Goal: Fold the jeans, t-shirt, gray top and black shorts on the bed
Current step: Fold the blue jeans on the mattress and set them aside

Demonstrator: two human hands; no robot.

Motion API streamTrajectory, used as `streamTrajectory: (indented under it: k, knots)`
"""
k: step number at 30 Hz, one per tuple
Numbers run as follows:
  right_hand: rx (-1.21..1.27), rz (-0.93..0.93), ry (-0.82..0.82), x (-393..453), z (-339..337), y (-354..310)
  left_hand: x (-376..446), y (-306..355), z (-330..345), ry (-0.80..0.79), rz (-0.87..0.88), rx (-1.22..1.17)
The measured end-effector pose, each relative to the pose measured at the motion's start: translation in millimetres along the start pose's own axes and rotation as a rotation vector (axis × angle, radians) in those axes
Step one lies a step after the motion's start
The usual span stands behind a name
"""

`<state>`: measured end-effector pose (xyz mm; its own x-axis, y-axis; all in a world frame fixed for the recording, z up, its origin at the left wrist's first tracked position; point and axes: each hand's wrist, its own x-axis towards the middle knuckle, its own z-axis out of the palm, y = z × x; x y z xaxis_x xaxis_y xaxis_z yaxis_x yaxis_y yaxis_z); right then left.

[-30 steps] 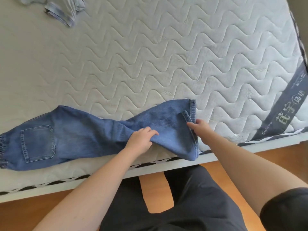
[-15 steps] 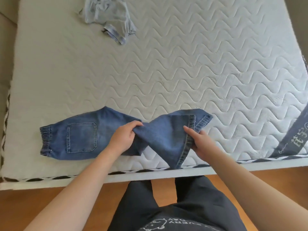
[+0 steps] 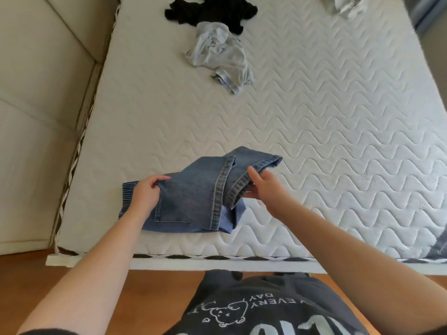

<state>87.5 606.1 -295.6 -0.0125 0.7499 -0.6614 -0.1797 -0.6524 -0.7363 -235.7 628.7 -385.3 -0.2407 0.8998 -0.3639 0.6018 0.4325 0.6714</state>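
Note:
The blue jeans (image 3: 193, 201) lie near the front edge of the white quilted mattress (image 3: 314, 131), folded over on themselves with a back pocket showing. My left hand (image 3: 146, 193) grips the fold at the left, beside the elastic waistband. My right hand (image 3: 262, 187) holds the leg hems, thumb on top, lifted slightly off the bed. A crumpled gray top (image 3: 219, 56) sits further back, and the black shorts (image 3: 210, 10) lie bunched behind it. A pale garment (image 3: 343, 4) shows at the top right edge, mostly cut off.
A padded beige headboard (image 3: 41, 112) runs along the left side of the bed. The white bed frame edge (image 3: 217, 262) is in front of me, with wooden floor (image 3: 60, 286) below. A dark strip (image 3: 430, 10) rises at the far right.
The leg end of the jeans has been carried leftward over the seat part, making the bundle shorter. Both hands moved left with it. My view rose, revealing the shorts and more bed.

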Motion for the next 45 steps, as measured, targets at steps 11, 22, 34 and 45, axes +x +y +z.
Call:
streamTrajectory:
  k: [11,22,34,45]
  knots:
    - [0.083,-0.018,0.16,-44,-7,-40,-28,71,17,-0.337,0.399,0.063]
    - [0.136,-0.206,0.363,-81,-40,-108,-61,237,65,-0.246,0.748,-0.142]
    - [-0.446,-0.569,0.887,-134,-136,-37,-84,327,87,-0.75,0.95,0.037]
    - [-0.859,-0.317,0.683,-123,-224,3,-119,372,125,-1.021,1.019,0.377]
